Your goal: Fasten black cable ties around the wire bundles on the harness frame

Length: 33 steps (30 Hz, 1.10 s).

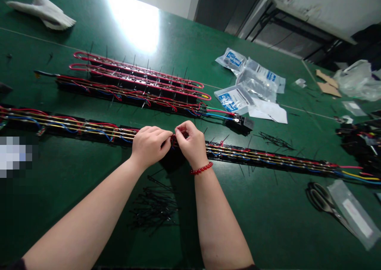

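Note:
A long black strip of wired modules [253, 157], laced with red, yellow and blue wires, runs across the green table under both hands. My left hand [151, 145] is closed in a pinch at the strip's middle, thumb and forefinger together over the wires. Close against it, my right hand [192, 141], with a red bead bracelet at the wrist, pinches at the same spot. What sits between the fingertips is too small and covered to make out. Thin black cable ties stick out of the strip to the right. A loose pile of black cable ties [156, 206] lies in front.
Behind the strip lie shorter wired assemblies [133, 87] with upright tie tails. Further off are plastic bags [238, 99] and a white glove [44, 11]. More ties [275, 141] lie behind the strip at right. Scissors [327, 202] and a clear packet [354, 214] rest at front right.

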Available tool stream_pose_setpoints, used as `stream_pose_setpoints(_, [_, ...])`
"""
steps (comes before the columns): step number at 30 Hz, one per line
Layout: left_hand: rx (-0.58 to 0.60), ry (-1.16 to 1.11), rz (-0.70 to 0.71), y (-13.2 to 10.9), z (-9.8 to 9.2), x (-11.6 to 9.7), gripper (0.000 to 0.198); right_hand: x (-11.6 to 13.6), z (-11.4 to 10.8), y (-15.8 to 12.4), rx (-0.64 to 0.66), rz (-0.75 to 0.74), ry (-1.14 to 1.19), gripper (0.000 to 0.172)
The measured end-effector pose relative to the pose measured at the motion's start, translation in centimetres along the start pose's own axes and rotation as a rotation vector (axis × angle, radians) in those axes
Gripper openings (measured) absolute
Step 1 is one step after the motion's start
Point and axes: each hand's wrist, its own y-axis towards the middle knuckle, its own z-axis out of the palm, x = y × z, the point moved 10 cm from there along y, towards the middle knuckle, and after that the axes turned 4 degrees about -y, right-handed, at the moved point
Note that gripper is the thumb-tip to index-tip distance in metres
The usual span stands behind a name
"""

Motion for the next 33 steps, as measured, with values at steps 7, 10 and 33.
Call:
stream_pose_setpoints(7, [-0.020,-0.010,-0.022,-0.05,-0.23,0.23,0.023,-0.14,0.02,0.02,-0.002,0.011,-0.024,0.010])
stream_pose_setpoints(10, [-0.030,-0.081,0.003,-0.13,-0.32,0.21,0.024,-0.04,0.02,0.03,0.002,0.000,-0.019,0.011])
stream_pose_setpoints(33, [-0.013,-0.043,-0.032,-0.15,-0.10,0.50,0.022,0.05,-0.03,0.15,0.004,-0.024,0.090,0.012])
